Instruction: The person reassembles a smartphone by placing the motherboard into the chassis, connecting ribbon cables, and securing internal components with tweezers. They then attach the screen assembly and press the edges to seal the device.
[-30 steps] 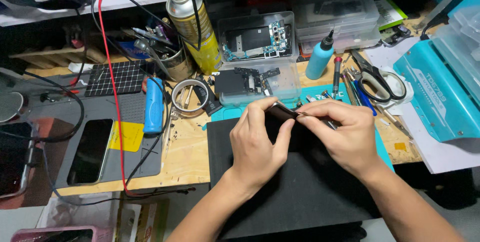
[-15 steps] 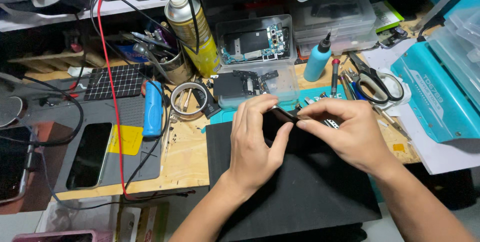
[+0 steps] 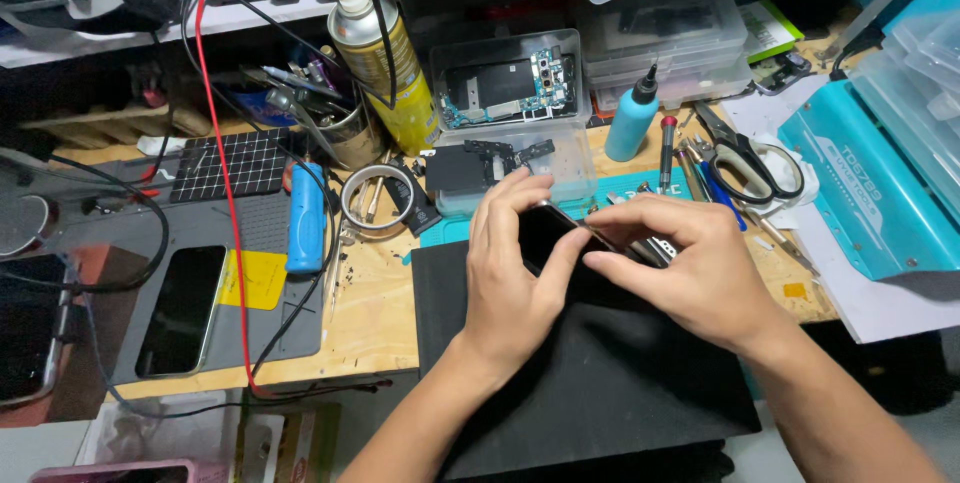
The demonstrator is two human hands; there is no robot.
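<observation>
A thin, dark, glossy slab-shaped phone (image 3: pixel 545 233) is pinched at its edges by left hand (image 3: pixel 520 278) and right hand (image 3: pixel 690 273) fingers; likely light, stiff, slippery, fragile.

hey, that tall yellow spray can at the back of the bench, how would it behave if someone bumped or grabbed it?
The yellow spray can stands upright, tall and narrow, so a sideways bump would probably tip it. Being round, it would likely roll once down. Its smooth, glossy side may feel a bit slippery. A black cable crosses in front of it and could snag a lift.
</observation>
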